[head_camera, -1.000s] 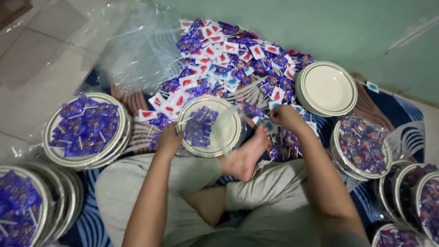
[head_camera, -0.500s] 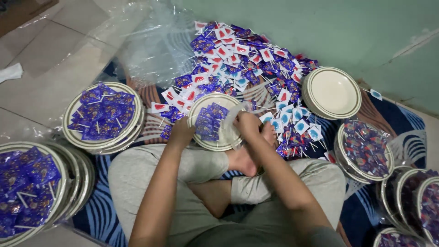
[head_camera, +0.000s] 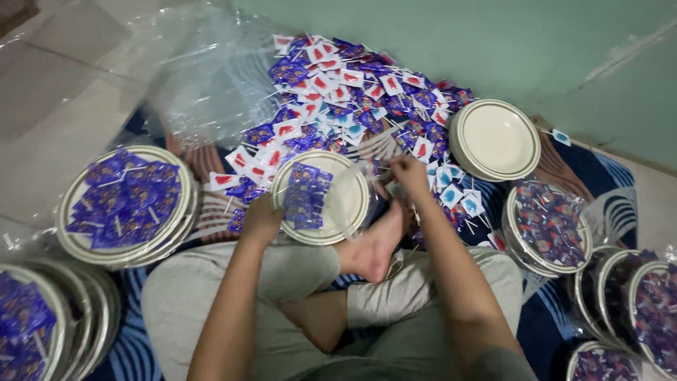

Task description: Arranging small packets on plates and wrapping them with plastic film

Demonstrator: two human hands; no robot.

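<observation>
Hands work at one cream plate (head_camera: 331,204) resting by the person's bare foot (head_camera: 374,247): the left hand (head_camera: 261,220) grips its near-left rim, fingers closed on the edge, while the right hand (head_camera: 409,173) hovers at its far-right edge with fingertips pinched together on something small, too blurred to name. Only a small clump of blue wrapped candies (head_camera: 305,197) lies on that plate, so it looks partly filled. Left of the left hand a stack of plates (head_camera: 127,204) already carries a full blue layer, and more loaded ones (head_camera: 42,324) sit nearer the knee. Right of the right hand stand filled plates under clear wrap (head_camera: 546,229); beyond it waits an empty plate stack (head_camera: 495,138). Ahead of both hands a big loose heap of candies (head_camera: 352,99) crowds the mat, with crumpled clear plastic (head_camera: 204,77) past it
</observation>
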